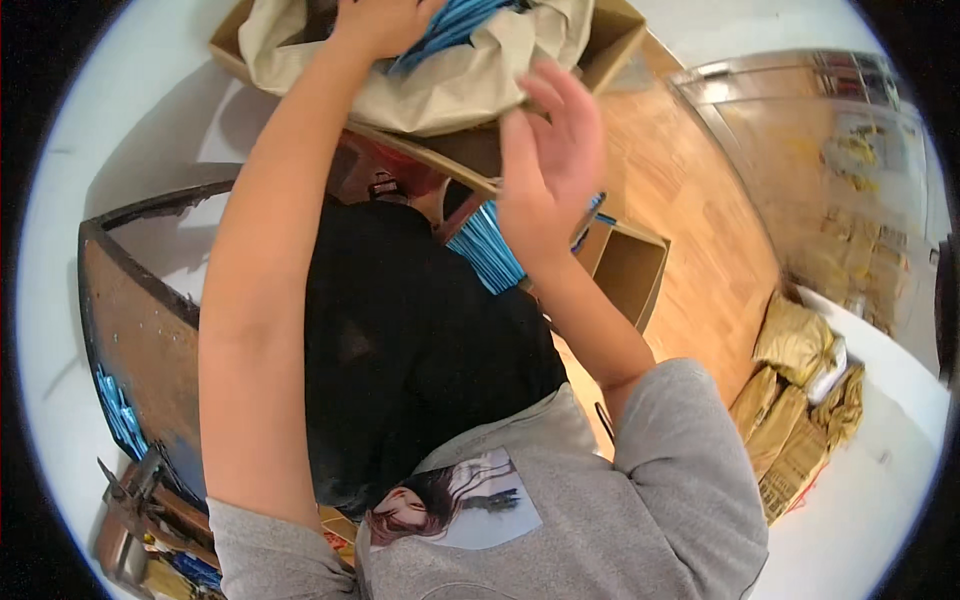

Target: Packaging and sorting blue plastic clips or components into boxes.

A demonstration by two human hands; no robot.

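A cardboard box [620, 45] at the top of the view holds a beige sack [430, 105], its edge folded over the box's front rim. Thin blue sticks [455, 28] lie in a bundle inside the sack. My left hand [385, 25] reaches over the sack beside these sticks; the upper edge of the picture cuts off its fingers, so its grip is hidden. Raised just right of the sack's edge, my right hand [553, 165] is slightly blurred, fingers curved and apart, with nothing seen in it. Another blue bundle [487, 250] lies below, near my right wrist.
A smaller open cardboard box [630, 265] stands right of my lap on the wooden floor [690, 190]. A brown wooden piece of furniture [145, 310] is at my left, with more blue pieces [122, 412] beside it. Brown packages [790, 410] lie by the right wall.
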